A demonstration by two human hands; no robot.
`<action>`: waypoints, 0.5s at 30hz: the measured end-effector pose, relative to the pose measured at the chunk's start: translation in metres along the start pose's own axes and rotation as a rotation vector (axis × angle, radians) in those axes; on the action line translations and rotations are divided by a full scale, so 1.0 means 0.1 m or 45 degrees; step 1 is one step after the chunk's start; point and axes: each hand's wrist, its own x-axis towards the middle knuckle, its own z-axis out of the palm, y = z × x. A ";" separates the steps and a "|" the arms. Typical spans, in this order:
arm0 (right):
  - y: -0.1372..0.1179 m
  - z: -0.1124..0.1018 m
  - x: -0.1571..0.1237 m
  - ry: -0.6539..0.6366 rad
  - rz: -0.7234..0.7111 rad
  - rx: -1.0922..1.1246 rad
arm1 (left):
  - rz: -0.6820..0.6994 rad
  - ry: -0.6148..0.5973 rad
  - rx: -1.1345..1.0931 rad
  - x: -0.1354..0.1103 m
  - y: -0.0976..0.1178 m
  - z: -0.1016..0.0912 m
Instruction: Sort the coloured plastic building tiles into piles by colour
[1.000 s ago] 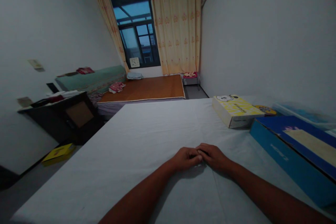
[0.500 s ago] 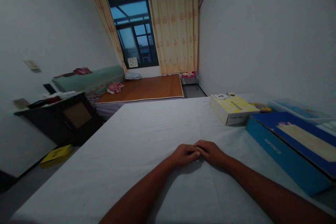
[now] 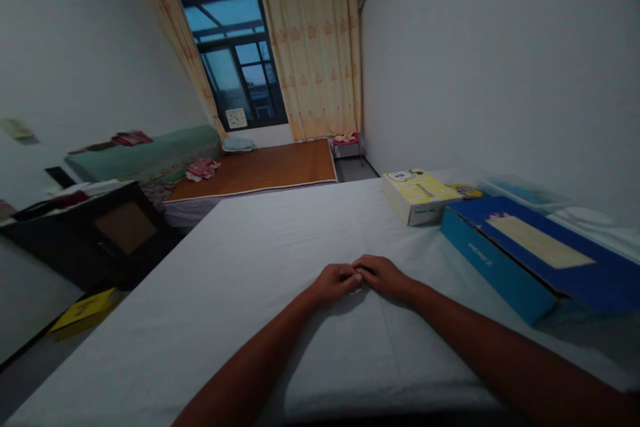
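Note:
My left hand and my right hand rest together on a white-covered table, meeting at the fingertips. Both have curled fingers, the left thumb lying against the right hand's fingers. I see no object in either hand, though the undersides of the fingers are hidden. Beyond the right hand, apart from it, stands a yellow-and-white box. A large blue box with a pale label on its lid lies to the right, above the right forearm.
Behind the blue box sits a clear plastic container along the wall. A dark cabinet stands left of the table, with a yellow box on the floor. A bed with a brown mat lies beyond the table, below the window.
The view has turned slightly to the right, so the room and boxes appear shifted left. Both hands stay joined on the table in the same pose.

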 end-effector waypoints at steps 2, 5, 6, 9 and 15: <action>-0.07 -0.11 -0.09 0.003 0.020 0.007 | -0.020 0.009 0.030 0.01 0.03 -0.01; -0.26 -0.51 -0.42 0.124 0.045 -0.022 | -0.085 -0.026 0.105 0.05 0.10 -0.06; -0.35 -0.70 -0.59 0.212 0.061 -0.054 | -0.114 -0.061 0.131 0.07 0.12 -0.08; -0.56 -1.40 -1.22 0.614 0.212 -0.217 | -0.179 -0.204 0.223 0.14 0.22 -0.12; -0.10 -2.68 -2.51 1.724 0.606 -0.309 | -0.102 -0.298 0.329 0.33 0.56 0.12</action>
